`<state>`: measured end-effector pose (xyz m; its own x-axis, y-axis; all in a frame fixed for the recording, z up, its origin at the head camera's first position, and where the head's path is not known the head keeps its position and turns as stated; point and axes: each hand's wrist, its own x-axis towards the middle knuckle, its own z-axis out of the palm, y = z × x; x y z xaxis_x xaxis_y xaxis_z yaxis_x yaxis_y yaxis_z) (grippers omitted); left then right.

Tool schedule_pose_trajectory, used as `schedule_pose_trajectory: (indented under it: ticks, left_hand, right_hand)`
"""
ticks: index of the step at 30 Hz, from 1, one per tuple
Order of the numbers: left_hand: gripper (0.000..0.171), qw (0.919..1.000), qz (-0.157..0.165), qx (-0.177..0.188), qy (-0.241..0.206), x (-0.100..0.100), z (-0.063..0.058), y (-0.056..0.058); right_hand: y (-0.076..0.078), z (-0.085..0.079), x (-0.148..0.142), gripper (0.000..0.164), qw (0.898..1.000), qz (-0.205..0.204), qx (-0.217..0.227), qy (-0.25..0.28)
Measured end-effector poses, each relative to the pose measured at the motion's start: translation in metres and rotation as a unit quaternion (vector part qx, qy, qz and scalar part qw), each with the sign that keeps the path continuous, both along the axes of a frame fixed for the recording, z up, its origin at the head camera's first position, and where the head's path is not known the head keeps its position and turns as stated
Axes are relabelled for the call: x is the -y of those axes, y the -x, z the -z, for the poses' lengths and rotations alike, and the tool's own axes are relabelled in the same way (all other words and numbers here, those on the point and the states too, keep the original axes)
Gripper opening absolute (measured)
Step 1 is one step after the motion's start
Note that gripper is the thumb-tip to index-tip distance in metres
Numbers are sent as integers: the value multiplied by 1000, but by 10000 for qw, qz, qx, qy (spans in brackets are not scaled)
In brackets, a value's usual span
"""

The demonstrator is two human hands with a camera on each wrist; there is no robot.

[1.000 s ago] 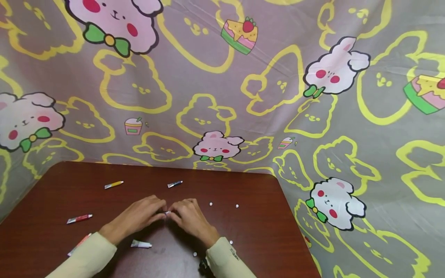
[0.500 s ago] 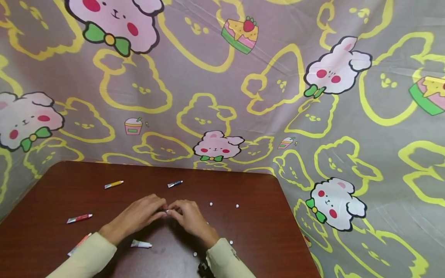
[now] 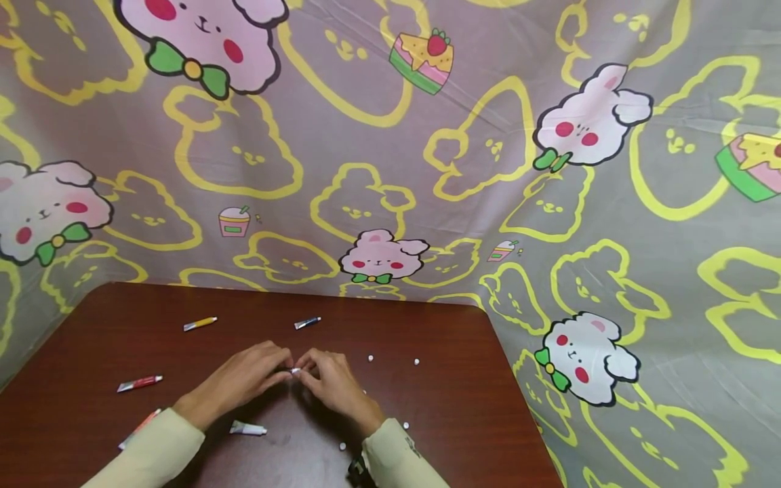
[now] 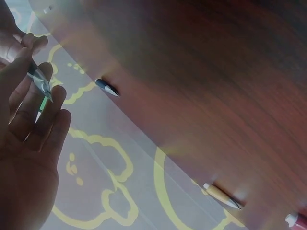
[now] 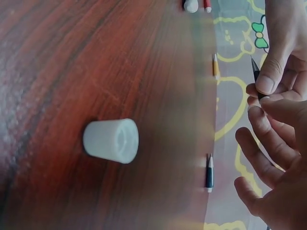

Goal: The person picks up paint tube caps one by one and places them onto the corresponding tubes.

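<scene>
In the head view little has changed over the last second: the left hand (image 3: 247,371) and right hand (image 3: 337,384) meet above the table (image 3: 457,407), and the right has shifted slightly, baring a sliver of white cap (image 3: 365,391) at its edge, so the work on the tube (image 3: 295,371) seems to be at the same stage. The tube sits between the hands, mostly covered by fingers; the left sleeve (image 3: 155,451) hides part of an orange-red tube (image 3: 143,425). In the left wrist view the left hand pinches the tube, its silver tail bared, and the right hand is cut off. In the right wrist view the right fingertips pinch the other end, covering it, so I cannot tell whether it is capped; a loose cap (image 5: 109,140) looms close to the camera.
</scene>
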<state>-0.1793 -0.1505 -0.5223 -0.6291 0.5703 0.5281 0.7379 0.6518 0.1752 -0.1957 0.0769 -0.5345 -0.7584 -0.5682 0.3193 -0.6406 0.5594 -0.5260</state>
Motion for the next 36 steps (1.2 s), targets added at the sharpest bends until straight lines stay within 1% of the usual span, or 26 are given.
schedule_pose_trajectory:
  ticks: [7,10,12,16,18,20,25,28,30,36]
  left_hand:
    - [24,9999,31,-83,-64,-1,-1,-1]
    - [26,9998,55,-205,-64,-2,-1,-1]
    - [25,9997,58,-250,-62,-2,0,-1]
    - [23,9997,61,-231,-82,-1,1,-1]
    - [23,9997,64,-196,-95,-1,1,-1]
    - [22,9998,58,-164,-109,-1,1,0]
    - [23,9998,35,-139,-112,-1,1,0]
    - [23,9998,58,-163,-132,-1,0,-1]
    - [23,9997,89,-184,-163,-1,0,-1]
    - [23,9994,165,-202,-235,-2,-1,-2]
  right_hand:
    - [-2,1,-2,15,9988,177,-354,-305]
    - [-3,1,-2,16,9989,200,-343,-244]
    - [-4,1,-1,15,9995,194,-234,-50]
    - [-4,0,0,12,9983,170,287,482]
    - [-5,-1,0,9,9966,132,464,666]
    - [-5,-2,0,8,9952,98,615,755]
    - [-5,-1,0,9,9947,43,733,726]
    - [-5,-1,0,7,9957,66,693,614]
    - [-6,-1,-1,9,9969,98,594,510]
    - [-7,-1,-2,18,9996,252,60,80]
